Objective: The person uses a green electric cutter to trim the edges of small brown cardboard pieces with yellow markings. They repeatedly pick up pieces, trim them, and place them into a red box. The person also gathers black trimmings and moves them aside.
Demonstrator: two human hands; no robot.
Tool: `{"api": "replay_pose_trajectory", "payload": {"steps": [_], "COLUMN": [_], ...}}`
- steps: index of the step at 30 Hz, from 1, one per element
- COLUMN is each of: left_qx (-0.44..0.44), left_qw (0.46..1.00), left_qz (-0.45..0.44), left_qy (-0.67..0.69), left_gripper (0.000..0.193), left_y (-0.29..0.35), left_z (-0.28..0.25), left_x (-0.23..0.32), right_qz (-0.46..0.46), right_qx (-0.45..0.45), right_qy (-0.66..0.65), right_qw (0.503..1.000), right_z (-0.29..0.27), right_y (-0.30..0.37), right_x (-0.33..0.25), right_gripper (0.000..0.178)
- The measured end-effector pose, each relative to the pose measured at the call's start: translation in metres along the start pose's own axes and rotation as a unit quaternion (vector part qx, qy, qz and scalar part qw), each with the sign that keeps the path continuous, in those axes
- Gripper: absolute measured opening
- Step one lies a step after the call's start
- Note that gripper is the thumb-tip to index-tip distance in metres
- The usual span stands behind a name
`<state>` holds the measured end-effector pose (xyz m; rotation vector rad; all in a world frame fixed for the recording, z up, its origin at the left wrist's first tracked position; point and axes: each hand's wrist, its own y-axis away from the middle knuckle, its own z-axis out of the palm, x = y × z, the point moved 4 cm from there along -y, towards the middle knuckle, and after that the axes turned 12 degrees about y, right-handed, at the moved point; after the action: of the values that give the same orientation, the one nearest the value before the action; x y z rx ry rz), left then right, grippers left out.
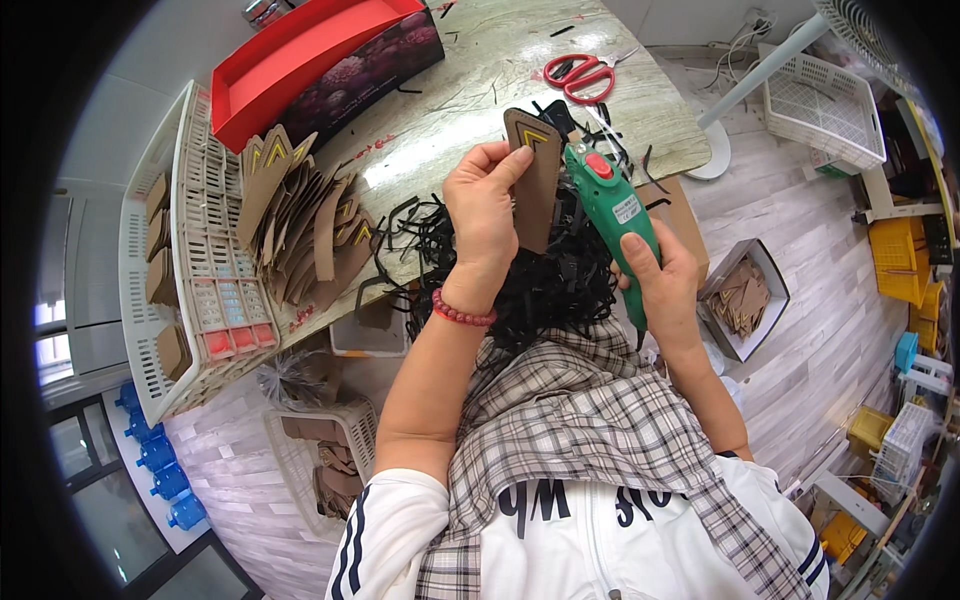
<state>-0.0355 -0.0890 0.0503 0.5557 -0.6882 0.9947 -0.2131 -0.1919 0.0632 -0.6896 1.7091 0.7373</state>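
Observation:
My left hand pinches a flat brown strip with rounded top corners and a yellow chevron, held upright over the table. My right hand is wrapped round a green corded power tool with a red switch. The tool's head is close to the strip's right edge; whether they touch I cannot tell. Black shredded strips are heaped below both hands, at the table's near edge and over the lap. To the left, a fanned pile of similar brown pieces lies on the table.
Red-handled scissors lie at the back right. A red tray-like box stands at the back left, beside a white plastic basket. On the floor are an open carton of brown pieces, another basket, and a white crate.

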Motion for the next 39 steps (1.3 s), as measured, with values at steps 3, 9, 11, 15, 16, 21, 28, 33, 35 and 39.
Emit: {"api": "replay_pose_trajectory", "payload": {"steps": [3,9,11,15,16,21,28,33,35,39], "left_qx": [0.006,-0.013,-0.022,-0.044,-0.047,-0.067,-0.037,0.079,0.121,0.225], "left_qw": [0.999,0.996,0.994,0.991,0.99,0.98,0.976,0.934,0.888,0.617], "left_qz": [0.028,0.053,0.059,0.049,0.043,0.035,0.074,0.342,0.399,0.388], "left_qy": [-0.016,-0.063,-0.086,-0.117,-0.124,-0.183,-0.2,-0.069,-0.194,-0.647], "left_gripper": [0.007,0.009,0.009,0.01,0.01,0.01,0.008,0.005,0.008,0.02], "left_y": [-0.004,-0.01,-0.01,-0.01,-0.008,-0.004,0.001,-0.018,-0.036,-0.063], "left_z": [-0.001,0.0,0.001,0.002,0.003,0.006,0.003,-0.029,-0.067,-0.106], "left_x": [0.007,0.017,0.019,0.017,0.017,0.018,0.057,0.195,0.238,0.232], "right_qz": [0.002,0.005,0.004,0.004,0.005,-0.005,0.013,0.033,0.01,0.014], "right_qx": [-0.006,-0.023,-0.021,-0.022,-0.023,-0.016,-0.009,0.014,0.008,0.018], "right_qy": [0.003,0.004,0.004,0.015,0.02,0.022,0.006,-0.028,-0.03,-0.024], "right_qw": [1.0,1.0,1.0,1.0,1.0,1.0,1.0,0.999,0.999,0.999], "right_z": [-0.001,-0.004,-0.005,-0.007,-0.008,-0.009,-0.013,-0.022,-0.019,-0.023], "right_y": [0.001,0.002,0.002,0.001,0.001,-0.003,-0.006,0.0,0.0,0.003], "right_x": [-0.001,-0.001,-0.002,-0.005,-0.007,-0.01,-0.004,0.011,0.01,0.013], "right_gripper": [0.041,0.04,0.04,0.04,0.04,0.04,0.038,0.032,0.032,0.034]}}
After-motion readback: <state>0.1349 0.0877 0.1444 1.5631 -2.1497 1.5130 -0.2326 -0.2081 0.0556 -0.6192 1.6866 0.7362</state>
